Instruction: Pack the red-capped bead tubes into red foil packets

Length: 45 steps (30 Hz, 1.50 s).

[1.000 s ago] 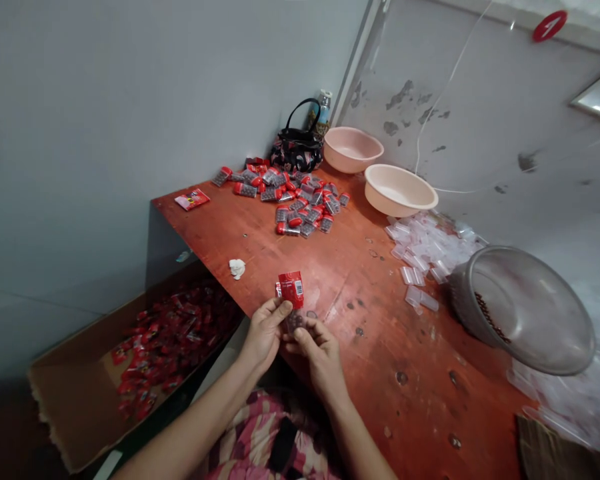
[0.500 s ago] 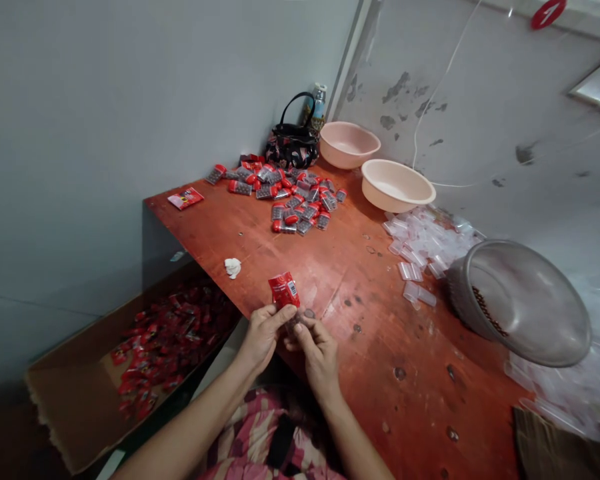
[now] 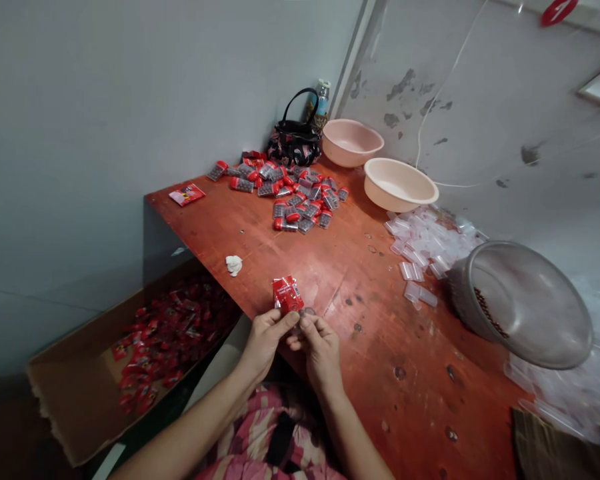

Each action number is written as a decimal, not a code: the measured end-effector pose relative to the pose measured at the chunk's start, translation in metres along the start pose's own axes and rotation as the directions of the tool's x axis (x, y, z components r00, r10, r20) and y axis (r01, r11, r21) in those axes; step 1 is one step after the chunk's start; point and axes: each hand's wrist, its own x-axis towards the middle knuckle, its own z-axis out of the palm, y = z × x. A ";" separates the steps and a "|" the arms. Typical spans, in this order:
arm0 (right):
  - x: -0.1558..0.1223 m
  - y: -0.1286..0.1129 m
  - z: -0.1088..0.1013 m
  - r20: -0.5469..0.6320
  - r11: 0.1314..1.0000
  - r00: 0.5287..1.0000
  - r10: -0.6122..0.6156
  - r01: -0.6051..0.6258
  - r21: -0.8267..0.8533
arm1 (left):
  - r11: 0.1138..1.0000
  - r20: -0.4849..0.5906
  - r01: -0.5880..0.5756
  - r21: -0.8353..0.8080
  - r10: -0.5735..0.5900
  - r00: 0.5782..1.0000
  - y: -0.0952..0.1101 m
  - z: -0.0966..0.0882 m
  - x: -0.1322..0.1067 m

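A small red plastic packet point(image 3: 287, 293) with white print stands up between my two hands, above the near edge of the table. My left hand point(image 3: 263, 343) is closed on its lower left side, thumb in front. My right hand point(image 3: 323, 347) pinches at the packet's lower right corner, its fingertips almost touching my left thumb. Something dark shows at the pinch, mostly hidden by the fingers. Farther back lies a pile of clear tubs with red caps point(image 3: 300, 197), filled with dark balls. A crumpled white tissue point(image 3: 233, 265) lies left of the packet.
Left below the table, a cardboard box point(image 3: 75, 407) holds many red packets point(image 3: 175, 340). Another packet point(image 3: 187, 194) lies at the far left. A handbag point(image 3: 294, 143), two basins point(image 3: 353, 143) point(image 3: 400, 187), clear tubes point(image 3: 420, 247) and a grey tub point(image 3: 530, 307) with brown balls stand around.
The packet has tilted and turned a little, so its barcode label shows less. My fingertips have drawn closer together at its lower end. The view has shifted slightly.
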 end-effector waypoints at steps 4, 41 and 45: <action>-0.003 -0.002 0.002 0.085 1.000 0.996 0.019 -0.020 0.013 | 0.989 0.033 0.009 -0.146 -0.004 0.999 0.010 -0.002 0.002; 0.034 -0.026 -0.007 0.076 0.942 0.990 -0.123 0.140 -0.306 | 0.119 0.306 -0.462 0.879 0.602 0.737 0.004 -0.039 0.038; 0.050 -0.026 0.003 0.107 0.935 0.970 -0.216 0.237 -0.265 | 0.200 0.302 -0.517 0.832 0.619 0.725 0.009 -0.031 0.030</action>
